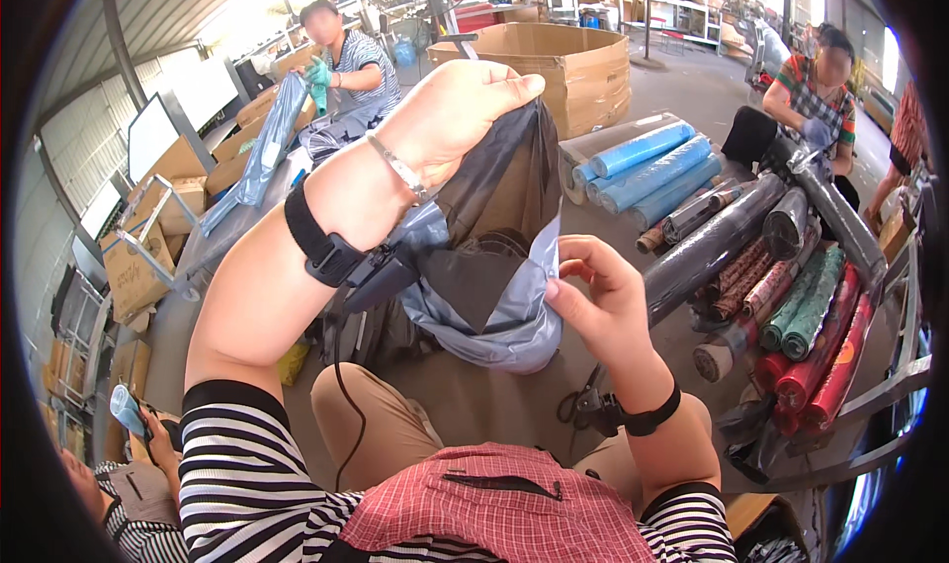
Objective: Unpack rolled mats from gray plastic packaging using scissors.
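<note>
My left hand is raised high and pinches the top corner of a blue-grey plastic bag, its wrist bent over. Below and to the right, my right hand has thumb and fingers closed on the bag's right edge. Between the hands the bag hangs spread over my lap, its mouth facing me. Dark, thin sheer material shows inside it; what lies deeper is hidden. Black-handled scissors are beside my right wrist, partly hidden by a strapped device.
To the right lie rolls in blue wrap, dark rolls, green rolls and red rolls. A large cardboard box stands ahead. One person works back left, another back right; a third is near left.
</note>
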`<state>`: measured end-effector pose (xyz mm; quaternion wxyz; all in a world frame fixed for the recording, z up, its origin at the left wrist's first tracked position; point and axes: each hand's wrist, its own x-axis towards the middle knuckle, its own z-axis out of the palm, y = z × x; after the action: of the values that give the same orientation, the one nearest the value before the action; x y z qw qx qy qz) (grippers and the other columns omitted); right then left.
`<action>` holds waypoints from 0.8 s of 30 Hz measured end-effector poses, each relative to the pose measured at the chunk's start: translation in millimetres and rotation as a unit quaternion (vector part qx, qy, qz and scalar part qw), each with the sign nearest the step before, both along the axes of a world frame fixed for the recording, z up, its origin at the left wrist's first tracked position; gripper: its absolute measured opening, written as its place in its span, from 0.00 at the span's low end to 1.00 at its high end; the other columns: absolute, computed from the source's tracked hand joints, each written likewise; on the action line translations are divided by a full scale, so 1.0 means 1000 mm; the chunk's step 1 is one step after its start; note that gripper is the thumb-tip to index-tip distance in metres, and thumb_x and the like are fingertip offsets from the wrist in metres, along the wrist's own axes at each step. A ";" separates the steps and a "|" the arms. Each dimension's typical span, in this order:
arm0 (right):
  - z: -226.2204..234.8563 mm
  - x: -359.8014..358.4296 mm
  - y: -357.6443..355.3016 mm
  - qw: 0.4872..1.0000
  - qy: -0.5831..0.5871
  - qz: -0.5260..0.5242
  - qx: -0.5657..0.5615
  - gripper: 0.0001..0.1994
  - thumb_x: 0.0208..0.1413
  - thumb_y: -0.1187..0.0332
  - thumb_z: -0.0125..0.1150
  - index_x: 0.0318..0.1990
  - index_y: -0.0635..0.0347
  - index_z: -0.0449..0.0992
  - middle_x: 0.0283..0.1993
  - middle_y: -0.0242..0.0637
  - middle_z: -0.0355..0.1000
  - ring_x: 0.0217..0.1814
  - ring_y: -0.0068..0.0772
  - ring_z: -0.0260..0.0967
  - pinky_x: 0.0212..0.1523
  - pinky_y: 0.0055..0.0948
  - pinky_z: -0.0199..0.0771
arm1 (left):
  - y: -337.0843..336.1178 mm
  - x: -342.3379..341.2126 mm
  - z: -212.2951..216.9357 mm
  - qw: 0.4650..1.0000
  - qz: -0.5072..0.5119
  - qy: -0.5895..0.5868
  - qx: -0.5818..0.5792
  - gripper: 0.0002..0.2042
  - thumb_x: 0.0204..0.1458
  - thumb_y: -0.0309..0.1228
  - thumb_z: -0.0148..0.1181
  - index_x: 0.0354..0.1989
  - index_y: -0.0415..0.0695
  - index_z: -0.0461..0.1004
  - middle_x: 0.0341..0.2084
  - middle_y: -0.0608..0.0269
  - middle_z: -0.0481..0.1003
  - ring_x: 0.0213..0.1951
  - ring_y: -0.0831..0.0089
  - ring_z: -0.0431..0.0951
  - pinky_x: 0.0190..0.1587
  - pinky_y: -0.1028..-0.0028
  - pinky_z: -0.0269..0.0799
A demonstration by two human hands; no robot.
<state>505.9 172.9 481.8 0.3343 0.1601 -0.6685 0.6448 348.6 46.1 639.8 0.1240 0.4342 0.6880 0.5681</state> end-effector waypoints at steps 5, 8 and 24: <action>0.004 -0.001 -0.006 0.993 0.007 -0.111 0.027 0.06 0.54 0.73 0.65 0.33 0.64 0.74 0.33 0.33 0.74 0.34 0.21 0.68 0.38 0.23 0.70 | -0.006 -0.012 0.005 1.000 0.011 0.020 -0.007 0.12 0.58 0.39 0.62 0.33 0.42 0.76 0.30 0.77 0.72 0.36 0.88 0.66 0.44 0.80 0.60; 0.002 -0.013 -0.008 0.991 0.000 -0.107 -0.075 0.06 0.57 0.72 0.64 0.34 0.65 0.74 0.32 0.31 0.74 0.33 0.18 0.67 0.36 0.21 0.69 | -0.015 -0.018 0.016 0.995 0.069 0.072 -0.024 0.12 0.57 0.39 0.63 0.32 0.42 0.76 0.27 0.75 0.72 0.33 0.86 0.68 0.40 0.79 0.64; -0.006 -0.066 -0.001 0.974 -0.006 -0.198 -0.110 0.09 0.60 0.68 0.62 0.34 0.64 0.73 0.27 0.25 0.67 0.27 0.12 0.59 0.28 0.16 0.62 | -0.066 0.043 -0.028 0.864 0.100 0.459 -0.183 0.26 0.36 0.40 0.74 0.41 0.36 0.73 0.35 0.50 0.73 0.41 0.51 0.74 0.46 0.62 0.69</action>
<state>440.1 171.4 475.5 0.4668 -0.0169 -0.6135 0.6367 391.5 -19.9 611.8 -0.1856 0.5443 0.7985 0.1778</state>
